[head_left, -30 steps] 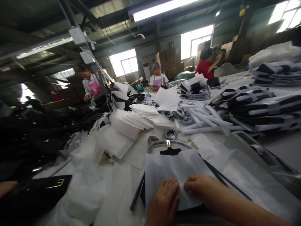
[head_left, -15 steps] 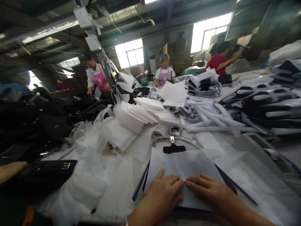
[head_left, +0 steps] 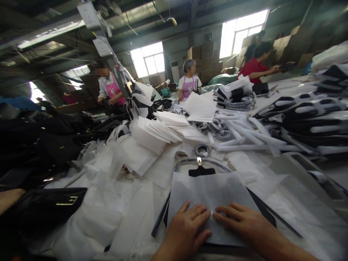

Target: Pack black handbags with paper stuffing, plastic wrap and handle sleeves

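Observation:
A pale sheet of thin foam or paper (head_left: 206,185) lies over a black bag (head_left: 262,208), whose dark edges show at both sides. My left hand (head_left: 189,221) rests flat on the sheet's left half, fingers stretched. On its right half lies my right hand (head_left: 237,219), also flat, with the fingertips of both hands nearly meeting. Beyond the sheet's far edge are a black tab with a metal clasp (head_left: 199,167) and a wrapped handle (head_left: 179,165) curving behind it. What lies beneath the sheet's middle is hidden.
Stacked white sheets (head_left: 154,132) lie ahead, beside a coiled strap (head_left: 202,150). A grey plastic bin (head_left: 296,170) stands right; wrapped black pieces (head_left: 307,116) pile behind it. Another person's hand (head_left: 11,199) touches a black bag (head_left: 62,203) at left. Several co-workers are farther back.
Both my hands have slid slightly toward me over the sheet, still flat. A co-worker at the back has turned their head, and the view has shifted slightly.

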